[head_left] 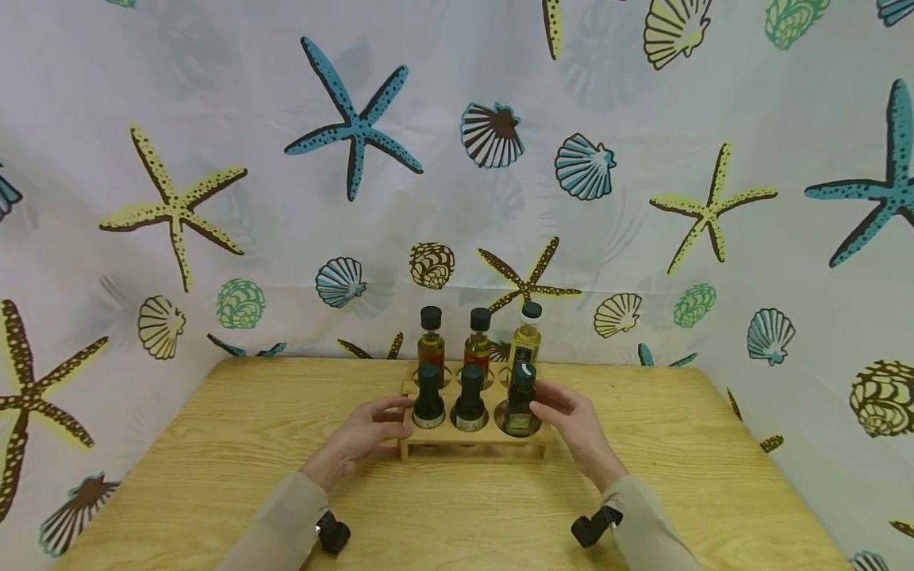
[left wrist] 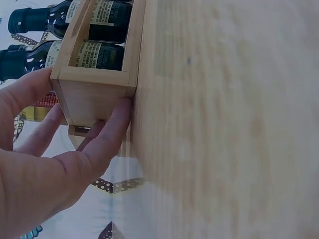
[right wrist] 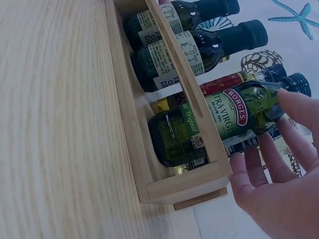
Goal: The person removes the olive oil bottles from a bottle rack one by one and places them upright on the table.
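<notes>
Your right hand [head_left: 574,428] is the nearer one to the Borges olive oil bottle [right wrist: 229,113], which stands upright in the front row of the wooden rack [head_left: 457,438], in the hole at the right-hand end. The bottle lies just to the left of your palm, its long axis vertical, so you meet it from the side, around the neck and shoulder. Your right thumb and fingers are apart, spread along that side rather than wrapped round the glass; you cannot tell from here whether they press on it. Your left hand [head_left: 362,436] is at the opposite end, its thumb and fingers apart and touching the rack's end panel [left wrist: 89,99]. Between your hands and the olive oil stand two dark-capped bottles [head_left: 470,394] in the same row, with three taller bottles [head_left: 432,345] behind.
</notes>
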`<control>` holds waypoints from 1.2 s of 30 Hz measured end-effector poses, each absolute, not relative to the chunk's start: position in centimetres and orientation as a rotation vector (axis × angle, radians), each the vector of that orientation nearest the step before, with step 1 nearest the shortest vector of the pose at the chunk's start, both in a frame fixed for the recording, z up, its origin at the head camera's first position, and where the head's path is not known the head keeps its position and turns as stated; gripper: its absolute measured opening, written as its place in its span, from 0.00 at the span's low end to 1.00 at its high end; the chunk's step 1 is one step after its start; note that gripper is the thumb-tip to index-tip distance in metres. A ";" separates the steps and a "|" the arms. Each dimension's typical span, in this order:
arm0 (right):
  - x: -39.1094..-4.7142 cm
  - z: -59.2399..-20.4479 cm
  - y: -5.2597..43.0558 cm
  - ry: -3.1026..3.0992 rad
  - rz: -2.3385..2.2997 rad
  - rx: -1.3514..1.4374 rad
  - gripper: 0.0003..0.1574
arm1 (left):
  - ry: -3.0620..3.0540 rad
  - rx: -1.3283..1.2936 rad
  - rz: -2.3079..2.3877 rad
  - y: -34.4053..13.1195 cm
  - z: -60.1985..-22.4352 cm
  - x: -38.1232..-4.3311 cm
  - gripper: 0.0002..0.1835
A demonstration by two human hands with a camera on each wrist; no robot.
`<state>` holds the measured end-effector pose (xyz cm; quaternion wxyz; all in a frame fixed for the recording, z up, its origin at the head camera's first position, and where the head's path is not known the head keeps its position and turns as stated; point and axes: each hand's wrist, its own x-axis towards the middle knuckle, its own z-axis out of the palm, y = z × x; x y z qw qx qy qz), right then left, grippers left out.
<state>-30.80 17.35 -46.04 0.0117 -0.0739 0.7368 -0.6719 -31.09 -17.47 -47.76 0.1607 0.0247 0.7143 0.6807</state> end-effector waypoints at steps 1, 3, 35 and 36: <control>-30.9 -46.0 17.3 2.289 -2.100 -0.230 0.31 | 2.036 0.070 1.946 -17.5 -47.7 -31.1 0.29; -31.0 -45.9 17.1 2.281 -2.106 -0.233 0.31 | 2.031 0.085 1.939 -17.7 -47.8 -31.1 0.30; -32.1 -46.5 15.9 2.283 -2.096 -0.251 0.38 | 2.098 0.030 1.867 -17.8 -48.0 -31.2 0.31; -32.1 -46.6 15.9 2.281 -2.097 -0.242 0.37 | 2.105 0.025 1.871 -17.7 -48.0 -31.2 0.31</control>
